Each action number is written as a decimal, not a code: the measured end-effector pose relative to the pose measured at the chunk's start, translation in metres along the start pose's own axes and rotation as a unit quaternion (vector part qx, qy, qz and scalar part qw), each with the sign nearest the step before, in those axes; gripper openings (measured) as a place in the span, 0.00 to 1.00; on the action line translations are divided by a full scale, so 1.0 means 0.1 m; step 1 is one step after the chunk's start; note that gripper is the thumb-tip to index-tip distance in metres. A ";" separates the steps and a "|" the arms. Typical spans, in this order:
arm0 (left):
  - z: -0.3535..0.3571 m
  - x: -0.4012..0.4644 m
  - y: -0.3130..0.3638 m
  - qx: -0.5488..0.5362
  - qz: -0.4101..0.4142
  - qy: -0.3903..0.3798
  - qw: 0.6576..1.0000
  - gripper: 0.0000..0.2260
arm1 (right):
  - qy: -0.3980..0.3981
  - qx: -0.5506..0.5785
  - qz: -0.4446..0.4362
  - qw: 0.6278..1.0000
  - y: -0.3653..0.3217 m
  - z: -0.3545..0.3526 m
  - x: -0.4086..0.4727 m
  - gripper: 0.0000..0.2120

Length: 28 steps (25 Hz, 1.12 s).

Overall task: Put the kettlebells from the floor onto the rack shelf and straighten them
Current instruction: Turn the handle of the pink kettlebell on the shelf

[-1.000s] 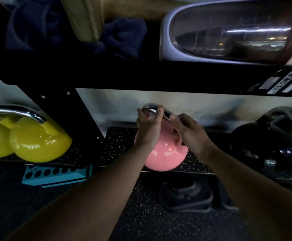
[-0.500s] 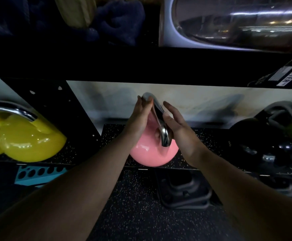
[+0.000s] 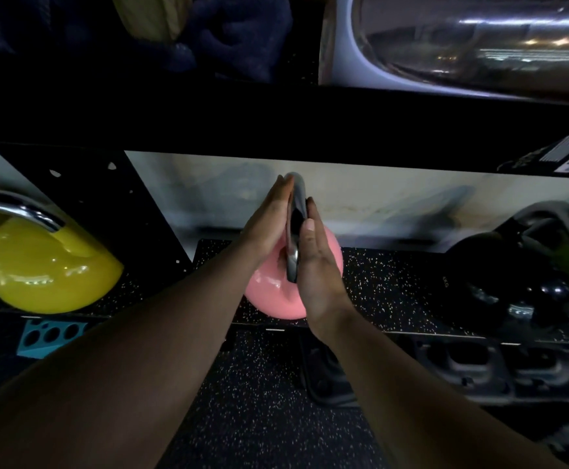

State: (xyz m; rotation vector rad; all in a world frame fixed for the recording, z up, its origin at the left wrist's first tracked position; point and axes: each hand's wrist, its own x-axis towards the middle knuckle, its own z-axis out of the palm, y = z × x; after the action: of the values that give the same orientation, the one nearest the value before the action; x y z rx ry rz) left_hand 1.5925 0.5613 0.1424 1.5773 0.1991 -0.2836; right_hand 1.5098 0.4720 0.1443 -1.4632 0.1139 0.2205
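A pink kettlebell (image 3: 269,292) with a chrome handle stands on the speckled black rack shelf (image 3: 394,292), near its front edge. My left hand (image 3: 269,221) lies flat against the left side of the handle, fingers straight. My right hand (image 3: 313,265) presses flat on the handle's right side. The handle is sandwiched between both palms and points edge-on toward me. The hands hide part of the pink body.
Yellow kettlebells (image 3: 46,269) with a chrome handle sit on the shelf to the left, past a black rack upright (image 3: 141,211). A black kettlebell (image 3: 499,269) rests at the right. A black beam (image 3: 276,116) runs overhead. Speckled floor (image 3: 259,401) and dark plates lie below.
The pink kettlebell's handle has turned from sideways to edge-on toward me. Both hands went from curled around the handle to flat against its sides. The view has shifted slightly downward.
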 end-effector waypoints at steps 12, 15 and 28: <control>0.02 -0.03 -0.05 -0.023 -0.004 -0.026 0.999 0.26 | 0.019 0.014 -0.004 1.000 0.04 0.06 0.00 0.22; 0.01 0.00 -0.07 -0.014 -0.016 -0.029 0.999 0.28 | 0.013 0.020 0.001 1.000 0.04 0.03 -0.01 0.22; -0.19 -0.39 0.11 0.087 0.030 -0.006 0.996 0.20 | 0.003 -0.146 0.023 0.989 -0.19 -0.16 0.03 0.23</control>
State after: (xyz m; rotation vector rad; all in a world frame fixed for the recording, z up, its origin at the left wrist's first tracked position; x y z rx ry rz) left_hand 1.5599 0.5817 0.1648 1.7498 0.1209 -0.2684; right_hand 1.5173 0.4550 0.1603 -1.7548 0.1230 0.2786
